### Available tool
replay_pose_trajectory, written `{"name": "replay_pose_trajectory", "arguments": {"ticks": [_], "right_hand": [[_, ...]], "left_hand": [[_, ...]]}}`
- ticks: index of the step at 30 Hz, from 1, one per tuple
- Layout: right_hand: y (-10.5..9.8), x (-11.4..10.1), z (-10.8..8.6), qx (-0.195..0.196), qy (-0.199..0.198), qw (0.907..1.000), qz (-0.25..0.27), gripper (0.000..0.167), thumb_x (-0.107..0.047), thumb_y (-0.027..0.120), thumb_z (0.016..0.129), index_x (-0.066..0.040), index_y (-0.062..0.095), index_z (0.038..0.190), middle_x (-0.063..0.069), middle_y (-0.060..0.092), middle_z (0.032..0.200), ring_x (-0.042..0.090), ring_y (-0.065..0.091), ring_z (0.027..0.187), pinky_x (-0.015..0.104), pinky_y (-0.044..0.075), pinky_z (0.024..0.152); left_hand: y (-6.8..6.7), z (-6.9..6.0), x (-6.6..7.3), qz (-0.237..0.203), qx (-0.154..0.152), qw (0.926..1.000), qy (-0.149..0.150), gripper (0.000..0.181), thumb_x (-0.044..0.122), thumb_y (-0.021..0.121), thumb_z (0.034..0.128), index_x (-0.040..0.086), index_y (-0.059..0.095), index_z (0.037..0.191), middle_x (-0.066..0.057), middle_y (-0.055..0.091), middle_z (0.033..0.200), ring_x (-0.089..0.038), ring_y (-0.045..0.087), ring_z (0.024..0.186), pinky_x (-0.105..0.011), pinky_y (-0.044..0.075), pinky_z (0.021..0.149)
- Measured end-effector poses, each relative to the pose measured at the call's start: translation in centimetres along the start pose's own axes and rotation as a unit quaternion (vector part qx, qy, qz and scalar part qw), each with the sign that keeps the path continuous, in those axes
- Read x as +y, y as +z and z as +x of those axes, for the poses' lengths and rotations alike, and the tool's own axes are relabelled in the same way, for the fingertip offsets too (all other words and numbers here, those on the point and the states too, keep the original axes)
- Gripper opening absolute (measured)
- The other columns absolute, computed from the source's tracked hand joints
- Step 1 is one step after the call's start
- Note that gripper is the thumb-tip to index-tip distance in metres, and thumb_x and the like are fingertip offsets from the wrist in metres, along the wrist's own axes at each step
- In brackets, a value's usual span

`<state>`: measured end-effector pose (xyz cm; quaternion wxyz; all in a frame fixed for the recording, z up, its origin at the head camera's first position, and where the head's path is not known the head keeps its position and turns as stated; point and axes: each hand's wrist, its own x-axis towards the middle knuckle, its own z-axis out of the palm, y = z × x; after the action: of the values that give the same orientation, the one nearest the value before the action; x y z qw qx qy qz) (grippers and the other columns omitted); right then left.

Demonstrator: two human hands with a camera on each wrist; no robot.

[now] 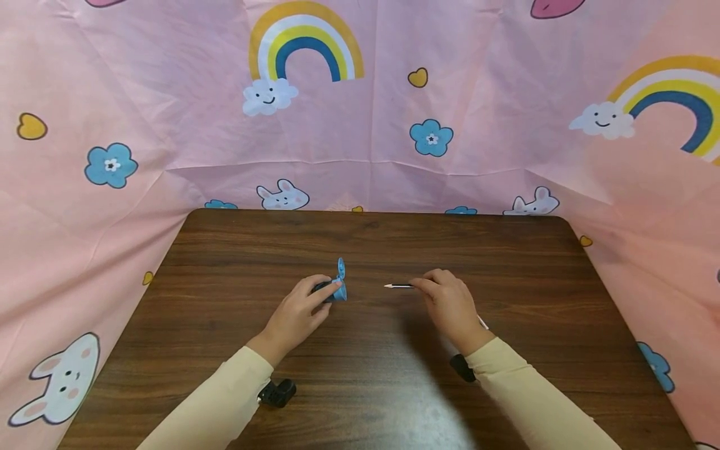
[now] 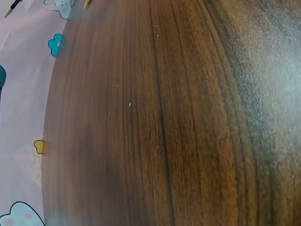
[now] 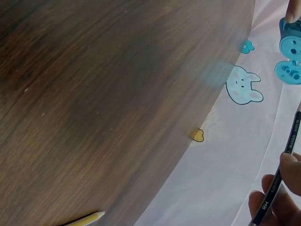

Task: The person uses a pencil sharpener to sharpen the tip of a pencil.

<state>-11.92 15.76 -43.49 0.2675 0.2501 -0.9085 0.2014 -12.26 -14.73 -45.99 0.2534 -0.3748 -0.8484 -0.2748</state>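
My left hand (image 1: 295,315) grips a small pencil sharpener (image 1: 340,290) with a dark body and a blue top, its blue lid flipped up. In the right wrist view, the sharpener (image 3: 290,46) shows round holes in its top. Between thumb and fingers, my right hand (image 1: 450,306) pinches a dark pencil (image 1: 400,285) marked HB, its sharpened tip towards the sharpener. A gap separates tip and sharpener. The left wrist view catches only the pencil's tip (image 2: 13,8) and a sliver of the sharpener; the left hand is out of that view.
A yellow pencil-like stick (image 3: 84,219) lies on the brown wooden table (image 1: 360,375). Beside the right wrist, a white stick end (image 1: 482,322) shows. Black wrist cameras (image 1: 278,392) hang below both sleeves. Pink printed cloth (image 1: 360,137) rises behind the table.
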Motion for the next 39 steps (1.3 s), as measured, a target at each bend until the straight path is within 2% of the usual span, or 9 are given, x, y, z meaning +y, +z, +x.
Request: {"name": "replay_pose_trajectory", "arguments": {"ticks": [5,12,18,27,39], "right_hand": [[0.1,-0.5,0.2,-0.002,-0.012,0.9999,0.007,0.02,-0.002,0.078,0.077,-0.013,0.077,0.094,0.002,0.063,0.085,0.021,0.057,0.075,0.034,0.046,0.058],[-0.4,-1.5,0.8,-0.026,-0.02,0.9993,0.017,0.02,-0.002,0.076,0.08,-0.012,0.077,0.097,0.002,0.063,0.087,0.019,0.056,0.076,0.031,0.046,0.059],[-0.3,-2.2,1.4,-0.041,-0.037,0.9984,0.007,0.018,-0.005,0.075,0.082,-0.015,0.077,0.097,0.001,0.063,0.087,0.018,0.056,0.076,0.028,0.044,0.054],[0.4,-2.7,1.7,-0.034,-0.073,0.9967,0.007,0.019,-0.003,0.077,0.08,-0.014,0.077,0.095,0.001,0.062,0.085,0.016,0.057,0.075,0.027,0.047,0.057],[0.7,-3.1,1.8,-0.047,-0.085,0.9952,-0.003,0.02,-0.004,0.077,0.08,-0.014,0.077,0.097,0.0,0.063,0.084,0.015,0.056,0.072,0.026,0.047,0.056]], "left_hand": [[0.0,0.0,0.3,-0.005,0.001,1.0,-0.002,0.053,-0.01,0.079,0.0708,0.005,0.067,0.12,-0.018,0.058,0.113,-0.029,0.059,0.102,-0.04,0.057,0.079],[-0.3,0.5,0.8,-0.009,-0.01,0.9999,0.002,0.053,-0.01,0.077,0.0727,0.006,0.066,0.122,-0.016,0.058,0.115,-0.029,0.059,0.103,-0.039,0.056,0.08],[-0.4,0.6,1.0,-0.009,-0.011,0.9999,0.003,0.052,-0.01,0.077,0.0726,0.005,0.066,0.121,-0.016,0.058,0.115,-0.029,0.059,0.103,-0.039,0.057,0.08],[-0.4,0.8,1.3,-0.01,-0.02,0.9997,0.012,0.052,-0.01,0.077,0.0733,0.005,0.065,0.122,-0.017,0.058,0.115,-0.029,0.06,0.102,-0.038,0.057,0.079],[-0.2,1.0,1.9,-0.007,-0.019,0.9995,0.023,0.053,-0.008,0.078,0.0725,0.007,0.066,0.122,-0.016,0.057,0.115,-0.028,0.06,0.101,-0.036,0.057,0.078]]}}
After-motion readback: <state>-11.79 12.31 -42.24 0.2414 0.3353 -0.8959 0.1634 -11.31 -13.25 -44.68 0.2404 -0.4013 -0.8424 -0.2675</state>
